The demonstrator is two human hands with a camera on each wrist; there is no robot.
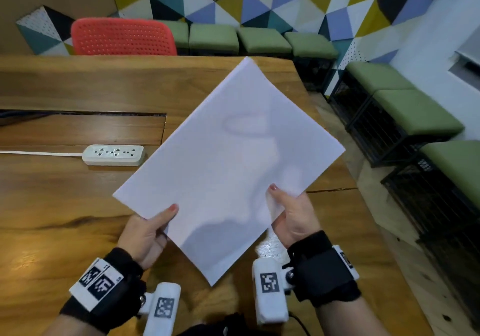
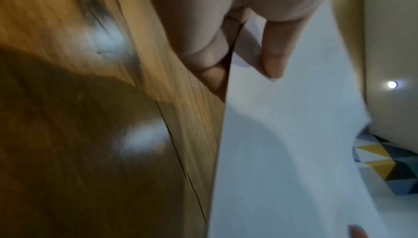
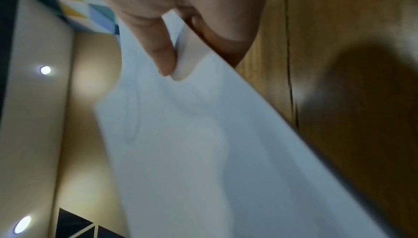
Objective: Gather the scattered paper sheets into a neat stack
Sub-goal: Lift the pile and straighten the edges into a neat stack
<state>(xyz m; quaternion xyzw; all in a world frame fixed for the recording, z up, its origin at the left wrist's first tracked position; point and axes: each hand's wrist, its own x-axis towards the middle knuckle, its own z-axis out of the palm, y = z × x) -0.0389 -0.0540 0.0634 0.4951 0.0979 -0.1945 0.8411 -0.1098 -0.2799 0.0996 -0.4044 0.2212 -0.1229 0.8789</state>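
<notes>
A stack of white paper sheets (image 1: 228, 159) is held up above the wooden table (image 1: 52, 206), turned like a diamond with one corner pointing at me. My left hand (image 1: 148, 234) pinches its lower left edge, thumb on top. My right hand (image 1: 293, 213) pinches the lower right edge, thumb on top and fingers beneath. In the left wrist view the thumb (image 2: 271, 54) presses on the paper sheets (image 2: 294, 152). In the right wrist view the thumb (image 3: 162, 54) lies on the paper sheets (image 3: 192, 152), which curl slightly at the grip.
A white power strip (image 1: 113, 154) with its cord lies on the table to the left. A dark slot (image 1: 83, 113) runs across the tabletop. A red chair (image 1: 122, 37) stands behind the table. Green stools (image 1: 415, 112) line the wall at the right.
</notes>
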